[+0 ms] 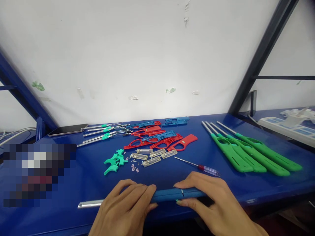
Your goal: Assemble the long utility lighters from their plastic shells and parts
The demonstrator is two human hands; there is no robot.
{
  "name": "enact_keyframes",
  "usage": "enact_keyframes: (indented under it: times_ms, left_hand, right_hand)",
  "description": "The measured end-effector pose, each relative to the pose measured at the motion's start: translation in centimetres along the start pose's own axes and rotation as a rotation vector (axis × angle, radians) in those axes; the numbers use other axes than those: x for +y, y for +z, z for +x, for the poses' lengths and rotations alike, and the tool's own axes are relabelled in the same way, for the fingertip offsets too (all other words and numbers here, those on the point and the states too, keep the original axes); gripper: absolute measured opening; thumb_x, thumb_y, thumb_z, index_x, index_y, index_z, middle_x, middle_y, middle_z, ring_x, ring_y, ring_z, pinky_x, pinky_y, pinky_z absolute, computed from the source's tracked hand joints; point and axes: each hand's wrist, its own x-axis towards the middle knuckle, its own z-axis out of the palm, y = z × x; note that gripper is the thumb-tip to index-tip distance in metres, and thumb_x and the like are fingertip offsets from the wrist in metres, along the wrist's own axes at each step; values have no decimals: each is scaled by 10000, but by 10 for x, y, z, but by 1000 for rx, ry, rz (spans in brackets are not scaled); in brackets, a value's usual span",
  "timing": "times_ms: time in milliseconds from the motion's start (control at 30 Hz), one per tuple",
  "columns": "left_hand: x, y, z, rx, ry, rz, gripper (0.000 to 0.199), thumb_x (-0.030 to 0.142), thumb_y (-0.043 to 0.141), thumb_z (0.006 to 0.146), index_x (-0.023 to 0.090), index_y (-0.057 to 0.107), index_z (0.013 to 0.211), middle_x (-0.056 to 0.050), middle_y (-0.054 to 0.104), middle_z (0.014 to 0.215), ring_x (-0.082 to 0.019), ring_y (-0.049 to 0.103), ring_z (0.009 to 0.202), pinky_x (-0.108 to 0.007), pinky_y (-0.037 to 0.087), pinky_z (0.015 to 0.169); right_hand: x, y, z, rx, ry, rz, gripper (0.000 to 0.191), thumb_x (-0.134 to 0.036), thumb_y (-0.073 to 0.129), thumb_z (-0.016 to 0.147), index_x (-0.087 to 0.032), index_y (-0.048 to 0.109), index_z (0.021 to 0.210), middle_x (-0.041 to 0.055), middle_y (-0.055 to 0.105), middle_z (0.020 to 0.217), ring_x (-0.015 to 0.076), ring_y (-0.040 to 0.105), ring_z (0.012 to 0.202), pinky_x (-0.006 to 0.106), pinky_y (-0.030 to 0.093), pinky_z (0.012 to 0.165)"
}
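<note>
Both hands hold a blue long-necked gas lighter (pixel 166 195) level above the front edge of the table. My left hand (pixel 126 206) wraps around its front part, and the silver metal tube (pixel 90 204) sticks out to the left. My right hand (pixel 211 200) pinches the blue body farther right, thumb below and fingers on top, beside a small slot in the seam. A bit of green shows under the body near the right thumb. Beyond the right hand lies a screwdriver (pixel 200 166) with a clear and red handle.
Several green lighters (pixel 256 150) lie at right. Red and blue casing halves (pixel 169 141), clear fuel tanks (pixel 151 161), green triggers (pixel 114 160) and small metal bits (pixel 135 168) lie mid-table. Metal tubes with wires (pixel 98 134) and a phone (pixel 67 129) are at back left; a power strip (pixel 286 127) at right.
</note>
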Motion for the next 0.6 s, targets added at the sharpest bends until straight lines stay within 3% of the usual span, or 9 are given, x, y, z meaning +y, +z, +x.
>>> enact_keyframes:
  times_ms: [100,233,433,600]
  left_hand:
    - [0,0,1,64,7,-19,257,110,441,1150,162,691,1122,43,801,809,-97,743,662,-265,586,727]
    - [-3,-4,-4,99,5,28,255,125,479,1147,164,730,1128,37,840,892,-105,772,728,-302,553,847]
    - [-13,-9,-8,86,54,132,401,-45,501,1020,171,753,1244,-10,847,1147,-155,788,1028,-321,461,1070]
    - [-7,-3,-2,39,-22,126,360,63,440,1105,159,726,1302,-15,830,1061,-145,765,904,-306,518,963]
  right_hand:
    - [-3,-1,5,4,-41,55,144,-326,786,974,-295,822,1110,22,839,968,208,807,846,251,639,765]
    - [-8,-3,9,22,-41,139,134,-348,817,953,-304,834,1078,-5,844,968,181,809,842,208,641,786]
    - [-3,-10,1,94,226,20,382,-658,700,953,-396,841,1193,20,839,1227,302,777,1176,362,657,959]
    - [4,-3,4,173,260,-5,369,-640,825,853,-376,877,1106,36,851,1191,335,768,1188,390,651,987]
